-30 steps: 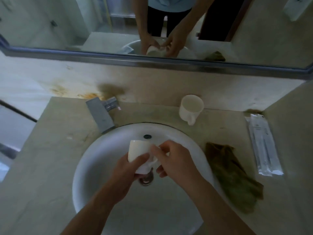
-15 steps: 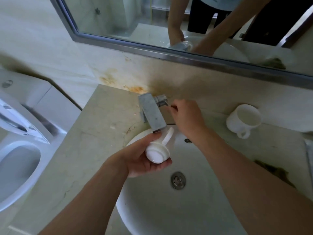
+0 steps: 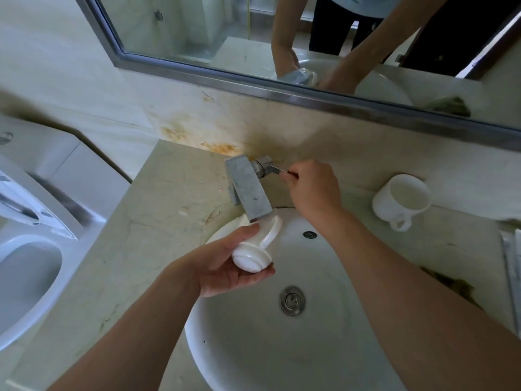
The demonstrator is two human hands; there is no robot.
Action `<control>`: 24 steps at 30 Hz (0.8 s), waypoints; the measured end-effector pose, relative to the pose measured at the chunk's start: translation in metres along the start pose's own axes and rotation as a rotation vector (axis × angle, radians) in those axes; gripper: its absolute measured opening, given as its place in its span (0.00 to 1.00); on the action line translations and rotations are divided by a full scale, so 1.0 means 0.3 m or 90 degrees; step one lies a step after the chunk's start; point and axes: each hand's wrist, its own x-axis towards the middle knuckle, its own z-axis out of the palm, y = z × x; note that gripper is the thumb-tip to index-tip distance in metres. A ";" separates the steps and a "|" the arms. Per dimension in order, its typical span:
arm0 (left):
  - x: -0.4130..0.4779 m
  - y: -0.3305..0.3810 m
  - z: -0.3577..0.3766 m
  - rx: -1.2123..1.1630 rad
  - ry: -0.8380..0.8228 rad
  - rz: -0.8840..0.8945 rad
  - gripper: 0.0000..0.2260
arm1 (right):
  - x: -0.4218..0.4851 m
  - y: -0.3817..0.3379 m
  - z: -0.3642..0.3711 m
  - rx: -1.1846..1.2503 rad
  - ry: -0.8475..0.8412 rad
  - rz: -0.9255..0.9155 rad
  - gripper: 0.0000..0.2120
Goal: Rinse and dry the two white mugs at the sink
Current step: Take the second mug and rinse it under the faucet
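My left hand (image 3: 225,263) grips a white mug (image 3: 255,251) over the round white sink (image 3: 282,348). The mug lies tilted with its base toward me, its handle up and its mouth under the grey square tap (image 3: 248,190). My right hand (image 3: 313,187) reaches over the basin and pinches the tap's small lever (image 3: 275,170) at the wall side. No water stream shows. A second white mug (image 3: 401,201) stands upright on the counter to the right, handle toward me.
A dark green cloth (image 3: 456,289) lies on the counter right of the sink, partly behind my right arm. A wrapped packet (image 3: 511,263) sits at the right edge. A toilet (image 3: 25,263) stands left of the counter. A mirror (image 3: 282,38) hangs above.
A second ago both hands held the mug over the drain. My right hand then let go and went to the tap lever, while my left hand brought the mug under the spout.
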 end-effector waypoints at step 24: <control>0.108 -0.148 -0.045 0.348 0.057 0.394 0.38 | -0.011 -0.023 0.008 -0.070 -0.023 -0.051 0.26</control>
